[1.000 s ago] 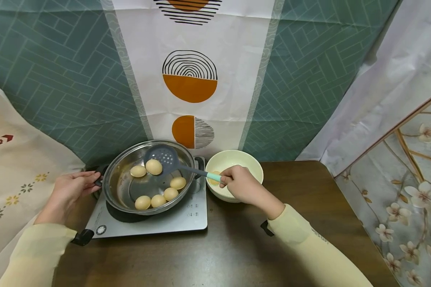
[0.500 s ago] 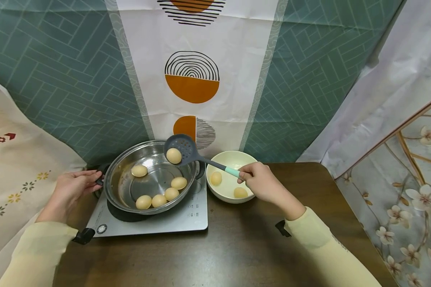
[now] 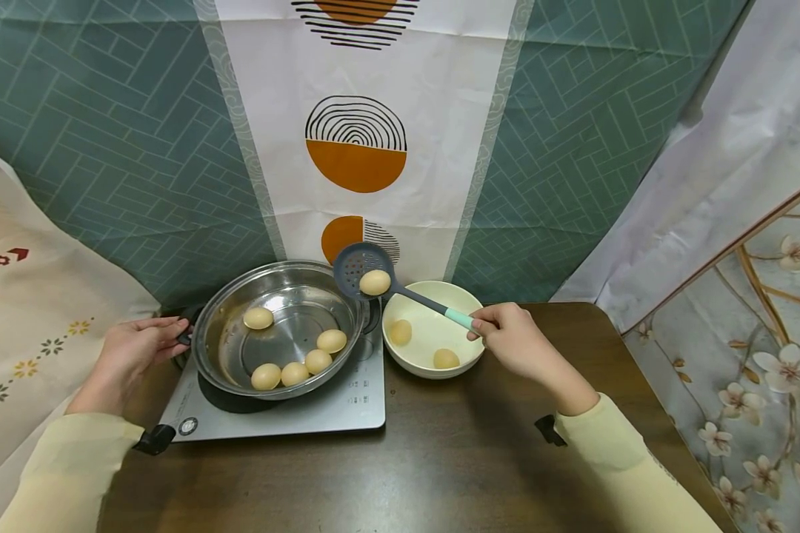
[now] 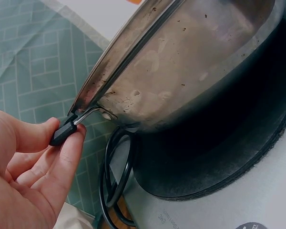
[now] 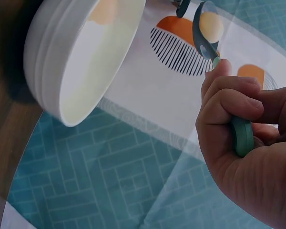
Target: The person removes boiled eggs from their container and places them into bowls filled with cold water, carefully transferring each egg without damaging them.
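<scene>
My left hand pinches the black side handle of a steel pan between thumb and fingers. Several brown eggs lie in the pan. With its fingers curled round the mint-green grip, my right hand holds a grey slotted skimmer. One egg rests in the skimmer's head, above the gap between the pan and a cream bowl. Two eggs sit inside that bowl. In the right wrist view, the skimmer's grip shows inside the curled fingers.
The pan stands on a silver induction cooker with a black round plate. A black cable loops beside it. Behind the brown table hangs a patterned cloth, close to the skimmer head. Another cloth hangs at right.
My right hand has lifted the skimmer with its egg out of the pan and moved it right, toward the bowl. The left hand stays on the pan handle.
</scene>
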Action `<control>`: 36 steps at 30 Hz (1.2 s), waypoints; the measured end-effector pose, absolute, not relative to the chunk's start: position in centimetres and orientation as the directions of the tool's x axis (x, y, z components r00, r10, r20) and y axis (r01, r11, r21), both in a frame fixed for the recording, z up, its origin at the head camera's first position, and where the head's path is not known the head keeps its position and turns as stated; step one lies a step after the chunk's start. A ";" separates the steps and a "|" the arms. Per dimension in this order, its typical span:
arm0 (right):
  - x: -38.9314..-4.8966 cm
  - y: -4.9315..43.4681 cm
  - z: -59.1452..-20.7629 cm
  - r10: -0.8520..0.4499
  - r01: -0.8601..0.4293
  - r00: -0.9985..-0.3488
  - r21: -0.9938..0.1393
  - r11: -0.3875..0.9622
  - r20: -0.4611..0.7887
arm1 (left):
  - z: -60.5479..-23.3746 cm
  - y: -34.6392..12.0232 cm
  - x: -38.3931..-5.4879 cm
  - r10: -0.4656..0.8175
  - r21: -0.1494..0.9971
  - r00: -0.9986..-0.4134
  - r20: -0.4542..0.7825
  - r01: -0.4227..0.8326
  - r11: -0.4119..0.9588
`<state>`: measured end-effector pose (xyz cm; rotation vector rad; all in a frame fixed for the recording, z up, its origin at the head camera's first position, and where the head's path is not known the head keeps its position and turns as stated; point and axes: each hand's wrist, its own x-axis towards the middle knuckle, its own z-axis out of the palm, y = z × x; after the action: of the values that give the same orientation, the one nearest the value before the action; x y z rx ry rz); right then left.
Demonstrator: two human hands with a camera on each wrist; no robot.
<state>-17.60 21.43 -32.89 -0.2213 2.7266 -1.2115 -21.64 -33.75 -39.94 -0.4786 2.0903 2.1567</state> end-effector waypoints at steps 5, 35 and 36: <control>-17.5 22.7 -33.1 -0.183 -0.074 -0.981 -0.739 0.669 -0.068 | -39.8 -33.6 -21.6 -0.149 0.954 -0.942 -0.300 -0.295 -0.059; -15.5 28.4 -35.0 -0.079 0.007 -0.992 -0.670 0.742 -0.098 | -39.6 -33.4 -21.5 -0.172 0.952 -0.936 -0.305 -0.305 -0.028; -15.4 28.5 -35.1 -0.080 0.008 -0.992 -0.668 0.744 -0.102 | -39.6 -33.4 -21.5 -0.174 0.952 -0.936 -0.305 -0.305 -0.027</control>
<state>-15.39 28.50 -35.10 -0.0587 2.8169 -1.0803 -21.52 -33.38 -39.57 -0.5253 2.1225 2.1226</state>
